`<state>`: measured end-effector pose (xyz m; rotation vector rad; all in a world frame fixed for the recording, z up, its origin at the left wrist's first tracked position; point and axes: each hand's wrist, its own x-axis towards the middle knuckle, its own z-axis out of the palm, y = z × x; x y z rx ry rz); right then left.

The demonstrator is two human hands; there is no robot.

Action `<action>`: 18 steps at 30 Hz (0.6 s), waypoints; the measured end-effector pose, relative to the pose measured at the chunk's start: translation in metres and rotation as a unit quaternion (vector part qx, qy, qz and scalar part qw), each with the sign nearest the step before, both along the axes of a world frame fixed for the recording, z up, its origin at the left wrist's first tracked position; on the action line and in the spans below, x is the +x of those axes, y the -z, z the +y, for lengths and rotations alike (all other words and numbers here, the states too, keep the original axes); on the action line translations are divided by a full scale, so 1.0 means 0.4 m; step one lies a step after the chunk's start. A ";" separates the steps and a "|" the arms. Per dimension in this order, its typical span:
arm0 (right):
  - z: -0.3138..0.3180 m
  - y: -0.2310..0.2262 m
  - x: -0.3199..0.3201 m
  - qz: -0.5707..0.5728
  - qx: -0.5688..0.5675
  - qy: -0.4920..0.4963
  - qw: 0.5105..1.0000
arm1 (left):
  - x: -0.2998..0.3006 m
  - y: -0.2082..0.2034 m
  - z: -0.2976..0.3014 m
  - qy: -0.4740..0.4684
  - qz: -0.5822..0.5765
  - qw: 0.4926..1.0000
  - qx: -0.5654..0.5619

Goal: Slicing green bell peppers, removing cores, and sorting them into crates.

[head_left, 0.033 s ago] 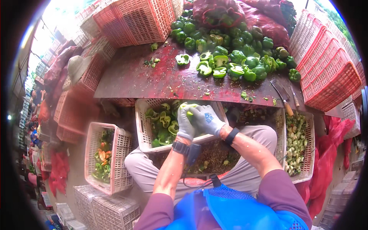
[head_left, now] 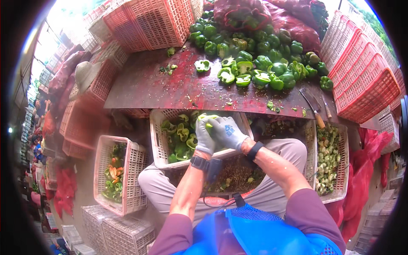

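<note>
A: Which step?
B: Looks like cleaning out a pepper by hand, over the mid crate (head_left: 154, 138). Left hand (head_left: 205, 138): grip pinching the pepper (head_left: 212, 117). Pepper sits between the hands, above mid crate; can't tell if half or whole. Right hand (head_left: 230, 131): curled in against it, fingertips hidden, so can't tell if that grip pinches too.
A: Next move calls for?
B: My read: left holding firm, right working the inside loose, both staying above mid crate.
A: Containers?
B: Left crate (head_left: 135, 178), left of mid crate: green and orange pieces. Mid crate: opened green pieces, seen mostly at its left; hands hide part. Right crate (head_left: 311, 146), right of mid crate: pale green chunks (head_left: 327, 163), probably cores, spread along it.
A: Surface (head_left: 148, 91)?
B: Just beyond mid crate. Cut peppers (head_left: 226, 75) near side, whole peppers (head_left: 274, 55) heaped behind. Knife (head_left: 319, 120) beyond mid crate, off to its right.
</note>
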<state>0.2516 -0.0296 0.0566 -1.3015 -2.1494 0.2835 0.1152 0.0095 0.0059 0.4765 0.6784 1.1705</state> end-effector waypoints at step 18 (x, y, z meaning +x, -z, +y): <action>0.051 -0.018 0.075 0.592 -0.350 0.051 0.724 | -0.086 0.070 -0.013 0.035 -0.108 0.992 -0.048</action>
